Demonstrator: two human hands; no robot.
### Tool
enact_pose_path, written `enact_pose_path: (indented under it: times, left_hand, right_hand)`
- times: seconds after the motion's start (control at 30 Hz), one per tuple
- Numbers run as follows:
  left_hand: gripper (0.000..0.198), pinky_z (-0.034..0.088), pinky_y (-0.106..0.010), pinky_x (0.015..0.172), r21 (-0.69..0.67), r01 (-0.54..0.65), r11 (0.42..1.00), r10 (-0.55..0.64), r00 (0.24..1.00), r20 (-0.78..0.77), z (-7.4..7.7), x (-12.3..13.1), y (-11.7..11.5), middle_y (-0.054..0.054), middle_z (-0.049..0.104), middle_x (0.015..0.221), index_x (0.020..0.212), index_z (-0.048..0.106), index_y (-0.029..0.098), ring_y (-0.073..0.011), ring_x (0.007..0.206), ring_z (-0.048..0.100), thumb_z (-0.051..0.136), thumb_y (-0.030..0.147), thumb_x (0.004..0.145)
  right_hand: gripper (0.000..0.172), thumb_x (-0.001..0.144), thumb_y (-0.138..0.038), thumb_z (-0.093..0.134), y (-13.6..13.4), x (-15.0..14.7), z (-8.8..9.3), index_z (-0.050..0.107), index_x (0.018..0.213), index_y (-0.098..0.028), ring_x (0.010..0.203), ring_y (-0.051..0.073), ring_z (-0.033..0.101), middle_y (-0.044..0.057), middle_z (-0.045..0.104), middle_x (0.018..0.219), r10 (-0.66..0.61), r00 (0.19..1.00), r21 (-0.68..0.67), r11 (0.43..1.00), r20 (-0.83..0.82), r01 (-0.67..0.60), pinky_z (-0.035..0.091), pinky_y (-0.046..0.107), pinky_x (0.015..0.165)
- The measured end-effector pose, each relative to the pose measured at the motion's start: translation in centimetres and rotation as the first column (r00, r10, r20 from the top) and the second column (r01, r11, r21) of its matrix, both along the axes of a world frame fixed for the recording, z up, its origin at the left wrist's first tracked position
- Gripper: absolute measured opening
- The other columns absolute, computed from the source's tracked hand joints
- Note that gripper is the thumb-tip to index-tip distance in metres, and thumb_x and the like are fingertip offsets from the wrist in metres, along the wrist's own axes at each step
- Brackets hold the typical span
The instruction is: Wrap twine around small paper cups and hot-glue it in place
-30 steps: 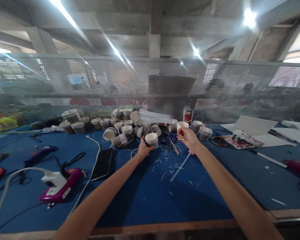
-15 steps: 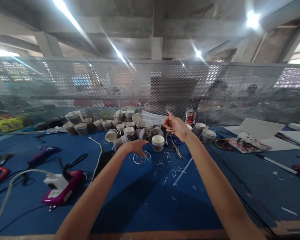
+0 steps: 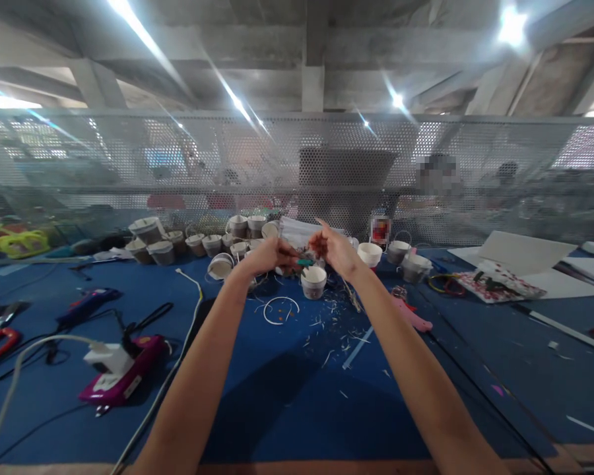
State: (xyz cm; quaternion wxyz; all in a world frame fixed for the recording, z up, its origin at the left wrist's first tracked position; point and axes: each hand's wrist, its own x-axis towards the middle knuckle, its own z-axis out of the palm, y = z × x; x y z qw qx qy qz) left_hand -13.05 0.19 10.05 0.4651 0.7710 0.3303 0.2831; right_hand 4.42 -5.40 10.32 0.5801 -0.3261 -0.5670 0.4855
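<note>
My left hand [image 3: 273,256] is closed on a small green item [image 3: 304,262] just above and left of a small grey-and-white bucket [image 3: 313,282]. Facing it, my right hand [image 3: 335,251] hovers behind and right of that bucket, its fingers bent toward the left hand; whether they pinch anything is too small to tell. The bucket stands upright on the blue table. In front of it lie a white ring [image 3: 272,322] of cord and scattered white scraps.
More small buckets [image 3: 161,252] crowd the back left. A pink glue gun [image 3: 413,315] lies beside my right forearm. At left are a purple power strip [image 3: 113,386] and red-handled scissors [image 3: 2,342]. A perforated screen [image 3: 257,158] stands behind.
My left hand has risen from the white ring toward the bucket, bringing the green item. My right hand has shifted slightly left, closer to it. The pink glue gun has come into view.
</note>
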Motion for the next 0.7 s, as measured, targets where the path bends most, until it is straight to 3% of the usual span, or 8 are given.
enact_pose_path:
  times: [0.1,0.17,0.23,0.3,0.37,0.53,0.63,0.7]
  left_hand:
    - [0.01,0.043,-0.028,0.05,-0.061,-0.149,0.987,0.144,0.986,-0.08,-0.7,-1.8,2.0,-0.004,0.06,0.045,0.056,0.066,0.015,-0.0162,0.043,0.054,0.068,0.007,0.052]
    - [0.009,0.044,-0.03,0.054,0.122,-0.342,0.932,0.35,0.935,-0.051,-1.6,-2.4,3.2,-0.003,0.057,0.044,0.054,0.064,0.015,-0.0175,0.045,0.056,0.062,0.007,0.057]
    - [0.01,0.045,-0.031,0.061,0.275,-0.438,0.856,0.457,0.89,-0.004,-2.4,-2.6,4.2,-0.003,0.058,0.049,0.056,0.062,0.017,-0.0199,0.055,0.059,0.059,0.008,0.059]
    - [0.014,0.044,-0.032,0.071,0.344,-0.447,0.826,0.476,0.879,-0.001,-3.1,-2.8,4.9,-0.004,0.061,0.058,0.059,0.061,0.018,-0.0229,0.071,0.06,0.06,0.006,0.053]
    - [0.021,0.041,-0.033,0.081,0.381,-0.435,0.816,0.478,0.878,-0.022,-3.4,-3.2,5.6,-0.005,0.064,0.068,0.063,0.06,0.019,-0.0254,0.085,0.058,0.062,0.004,0.048]
    - [0.024,0.037,-0.037,0.086,0.421,-0.4,0.814,0.496,0.856,-0.145,-4.7,-4.8,6.5,-0.005,0.061,0.065,0.053,0.054,0.019,-0.0292,0.089,0.055,0.071,0.011,0.039]
    - [0.037,0.034,-0.043,0.087,0.413,-0.41,0.813,0.525,0.823,-0.215,-6.3,-5.0,6.7,-0.006,0.06,0.062,0.046,0.047,0.018,-0.0341,0.096,0.051,0.079,0.014,0.026]
    - [0.039,0.034,-0.045,0.087,0.344,-0.448,0.825,0.504,0.859,-0.09,-7.2,-4.8,6.8,-0.006,0.06,0.063,0.047,0.048,0.018,-0.0345,0.098,0.05,0.08,0.016,0.024]
  right_hand:
    - [0.036,0.072,-0.054,0.052,1.3,2.8,-0.8,0.051,0.067,-0.019,0.068,0.013,0.051,0.001,0.056,0.069,-0.172,0.943,0.025,0.985,0.286,0.172,0.04,0.025,0.062]
    - [0.034,0.072,-0.053,0.053,2.1,4.7,-1.4,0.052,0.072,-0.019,0.07,0.014,0.052,0.002,0.058,0.074,-0.343,0.81,0.063,0.932,0.475,0.357,0.04,0.026,0.063]
    - [0.035,0.072,-0.054,0.051,2.7,6.1,-1.9,0.052,0.074,-0.018,0.07,0.016,0.052,0.002,0.059,0.077,-0.439,0.643,0.113,0.868,0.628,0.483,0.038,0.027,0.063]
    - [0.036,0.073,-0.054,0.05,2.8,6.9,-2.2,0.053,0.073,-0.019,0.07,0.017,0.052,0.002,0.059,0.074,-0.431,0.521,0.141,0.851,0.737,0.506,0.037,0.027,0.063]
    - [0.038,0.071,-0.056,0.051,2.5,7.3,-2.2,0.054,0.071,-0.019,0.067,0.017,0.053,0.002,0.059,0.069,-0.345,0.454,0.111,0.878,0.821,0.466,0.036,0.028,0.061]
    - [0.037,0.061,-0.057,0.063,1.9,7.1,-2.2,0.06,0.065,-0.021,0.061,0.018,0.053,0.003,0.059,0.062,-0.03,0.411,-0.095,0.955,0.911,0.279,0.035,0.029,0.056]
    - [0.033,0.055,-0.052,0.07,2.2,6.9,-2.6,0.061,0.065,-0.022,0.064,0.019,0.053,0.005,0.061,0.067,-0.07,0.465,-0.051,0.969,0.883,0.242,0.036,0.03,0.058]
    - [0.032,0.053,-0.049,0.072,2.5,6.8,-2.9,0.061,0.067,-0.022,0.068,0.021,0.054,0.006,0.061,0.07,-0.161,0.513,0.02,0.963,0.843,0.27,0.037,0.031,0.061]
